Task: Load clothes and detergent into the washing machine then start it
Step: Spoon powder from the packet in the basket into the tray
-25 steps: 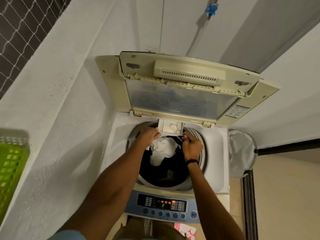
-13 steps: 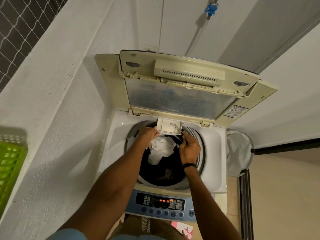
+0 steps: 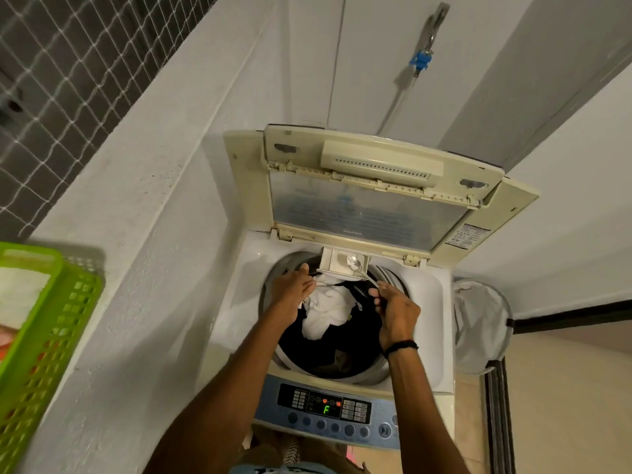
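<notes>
**White laundry corner, tight on both sides**

Far left: bright green plastic lattice basket, cut off by the frame edge, sits on the white painted ledge with something pale inside. Dark netted grille above it. The ledge wall runs down just beside the left flank of the cream-and-white top-loading washing machine.

Hinged cream lid with a clear window is folded up and back toward the rear wall, so the drum mouth is open from above.

Left hand: fingers stretched fairly straight, gripping nothing, tips at the drum's back-left rim just beside the left corner of the small cream plastic detergent drawer. The drawer juts out over the drum's rear edge.

Shiny steel spoon: bowl inside the drawer, handle slanting down-right to the right hand, which pinches the handle end between thumb and fingertips. Thin black wristband on that wrist.

Crumpled white cloth lies on dark clothes in the drum, below the rim, between the two hands. The front half of the drum mouth is open between the forearms.

Blue control panel along the front edge, green "F" lit.

High on the rear wall: blue tap fitting.

Right: white mesh laundry bag just beside the machine's right side, dark floor track below it, then bare tan floor.
</notes>
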### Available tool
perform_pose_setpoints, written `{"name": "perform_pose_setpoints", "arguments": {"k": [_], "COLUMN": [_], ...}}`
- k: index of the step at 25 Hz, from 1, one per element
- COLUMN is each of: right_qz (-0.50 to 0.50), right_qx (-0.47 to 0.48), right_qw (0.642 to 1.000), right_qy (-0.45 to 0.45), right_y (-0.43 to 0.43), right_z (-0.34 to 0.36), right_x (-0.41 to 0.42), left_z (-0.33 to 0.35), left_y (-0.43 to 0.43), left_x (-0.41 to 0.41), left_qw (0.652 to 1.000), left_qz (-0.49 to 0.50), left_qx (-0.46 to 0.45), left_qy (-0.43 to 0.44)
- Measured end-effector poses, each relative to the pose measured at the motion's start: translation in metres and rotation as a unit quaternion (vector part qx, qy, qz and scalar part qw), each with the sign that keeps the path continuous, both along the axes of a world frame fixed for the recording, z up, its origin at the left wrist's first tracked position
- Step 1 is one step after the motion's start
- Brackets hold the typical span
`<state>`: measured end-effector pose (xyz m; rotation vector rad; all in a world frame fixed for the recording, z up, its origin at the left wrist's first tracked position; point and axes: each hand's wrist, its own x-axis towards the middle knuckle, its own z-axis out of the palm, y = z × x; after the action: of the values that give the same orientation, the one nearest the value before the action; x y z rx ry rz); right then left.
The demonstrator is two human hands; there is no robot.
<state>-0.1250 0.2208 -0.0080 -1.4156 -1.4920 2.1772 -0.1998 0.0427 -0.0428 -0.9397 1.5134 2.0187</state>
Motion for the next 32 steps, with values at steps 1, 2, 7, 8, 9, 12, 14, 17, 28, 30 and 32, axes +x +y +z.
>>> {"name": "perform_pose_setpoints", "arguments": {"k": [1, 2, 7, 8, 9, 12, 14, 17, 28, 30, 32], "right_qz": [0.012, 0.027, 0.112, 0.127, 0.143, 0.189, 0.217, 0.293, 0.587, 0.624, 0.619], "right_qx": [-0.014, -0.026, -0.041, -0.038, -0.033, -0.037, -0.043, -0.047, 0.109, 0.261, 0.426], "right_qw": [1.0, 0.999, 0.988, 0.986, 0.983, 0.973, 0.964, 0.938, 0.742, 0.665, 0.559], "right_qy": [0.015, 0.028, 0.094, 0.103, 0.11, 0.13, 0.149, 0.177, 0.305, 0.316, 0.351], "right_y": [-0.004, -0.008, -0.04, -0.047, -0.055, -0.082, -0.103, -0.143, -0.283, -0.309, -0.333], "right_z": [0.008, 0.015, 0.058, 0.066, 0.074, 0.099, 0.118, 0.154, 0.244, 0.241, 0.235], "right_x": [0.002, 0.004, 0.01, 0.011, 0.013, 0.015, 0.015, 0.018, 0.032, 0.031, 0.031], "left_z": [0.01, 0.021, 0.083, 0.097, 0.11, 0.15, 0.177, 0.215, 0.286, 0.28, 0.275], "left_y": [-0.008, -0.016, -0.062, -0.072, -0.082, -0.108, -0.124, -0.155, -0.302, -0.318, -0.325], "left_x": [0.009, 0.017, 0.063, 0.071, 0.078, 0.101, 0.118, 0.147, 0.249, 0.255, 0.255], "left_qw": [1.0, 0.999, 0.993, 0.989, 0.985, 0.972, 0.959, 0.933, 0.797, 0.786, 0.783], "left_qz": [0.008, 0.014, 0.042, 0.056, 0.075, 0.123, 0.137, 0.156, 0.342, 0.361, 0.367], "left_qx": [-0.005, -0.01, -0.029, -0.039, -0.047, -0.051, -0.058, -0.1, -0.358, -0.391, -0.409], "left_qy": [0.016, 0.027, 0.109, 0.13, 0.147, 0.193, 0.241, 0.309, 0.347, 0.315, 0.292]}}
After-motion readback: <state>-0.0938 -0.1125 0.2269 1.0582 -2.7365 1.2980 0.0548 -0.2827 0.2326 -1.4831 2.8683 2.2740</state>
